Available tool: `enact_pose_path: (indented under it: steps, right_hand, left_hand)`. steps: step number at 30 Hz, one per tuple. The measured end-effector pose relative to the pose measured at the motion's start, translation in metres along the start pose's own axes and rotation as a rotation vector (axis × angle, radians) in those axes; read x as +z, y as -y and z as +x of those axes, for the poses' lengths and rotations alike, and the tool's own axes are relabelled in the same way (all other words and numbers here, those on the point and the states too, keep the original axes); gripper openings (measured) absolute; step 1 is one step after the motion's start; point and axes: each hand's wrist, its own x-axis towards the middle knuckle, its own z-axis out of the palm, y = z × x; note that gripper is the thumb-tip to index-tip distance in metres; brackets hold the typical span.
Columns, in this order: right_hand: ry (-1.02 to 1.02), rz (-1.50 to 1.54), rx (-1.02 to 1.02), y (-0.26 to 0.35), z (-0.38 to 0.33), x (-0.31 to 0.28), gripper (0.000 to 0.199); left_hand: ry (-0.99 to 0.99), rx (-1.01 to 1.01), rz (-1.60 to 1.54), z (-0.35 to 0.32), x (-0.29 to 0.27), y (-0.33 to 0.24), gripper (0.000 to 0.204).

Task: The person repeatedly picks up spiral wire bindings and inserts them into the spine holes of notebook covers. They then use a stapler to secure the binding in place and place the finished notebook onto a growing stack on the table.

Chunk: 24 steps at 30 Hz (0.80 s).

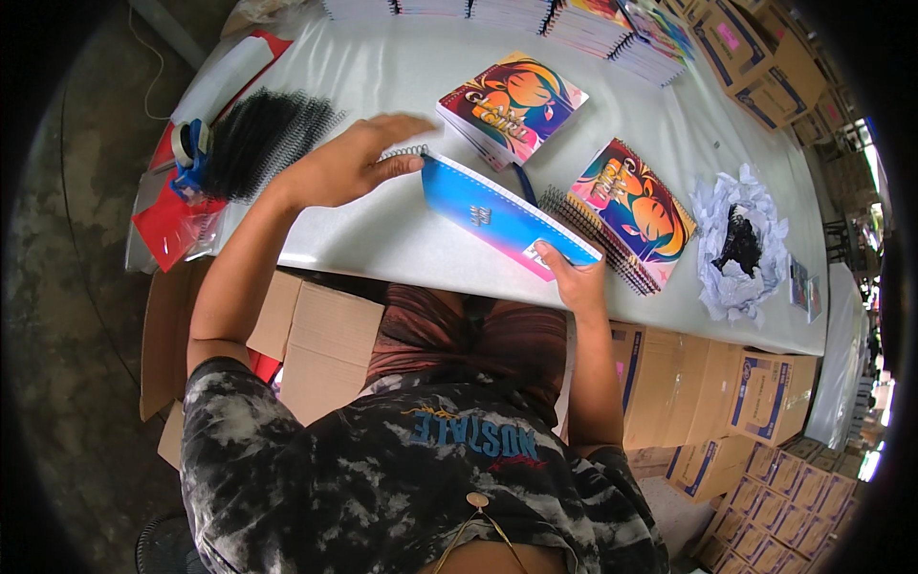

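My right hand (571, 275) grips the near corner of a blue-backed notebook (497, 215), held tilted above the white table (382, 86). My left hand (349, 163) rests at the notebook's far edge, fingertips on a black spiral coil (406, 152) at its binding side. Two stacks of notebooks with colourful covers lie beyond: an unbound stack (513, 103) and a spiral-bound stack (631, 212).
A heap of black spiral coils (258, 139) lies at the left beside a tape dispenser (189, 148) and red plastic (172, 225). Crumpled white paper (738, 244) sits at the right. More notebook stacks (612, 29) line the far edge. Cardboard boxes (765, 392) stand below the table.
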Motion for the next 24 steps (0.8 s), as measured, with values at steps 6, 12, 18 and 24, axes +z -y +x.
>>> enact_pose_path:
  steps: [6,12,18,24]
  right_hand:
    - [0.052,-0.159,-0.157,0.007,0.001,0.018,0.026]
    - [0.136,-0.197,-0.256,0.004,0.0,0.026,0.036]
    - [0.11,-0.246,-0.335,-0.002,-0.004,0.033,0.036]
    - [0.032,-0.27,-0.424,-0.001,-0.009,0.044,0.033]
  left_hand:
    - [0.01,-0.033,0.483,-0.002,-0.007,-0.016,0.032]
    - [0.172,-0.001,0.54,-0.005,-0.022,-0.023,0.027]
    - [0.41,0.002,0.633,-0.005,-0.025,-0.028,0.047]
    - [-0.192,0.104,0.699,-0.083,0.083,0.028,0.107]
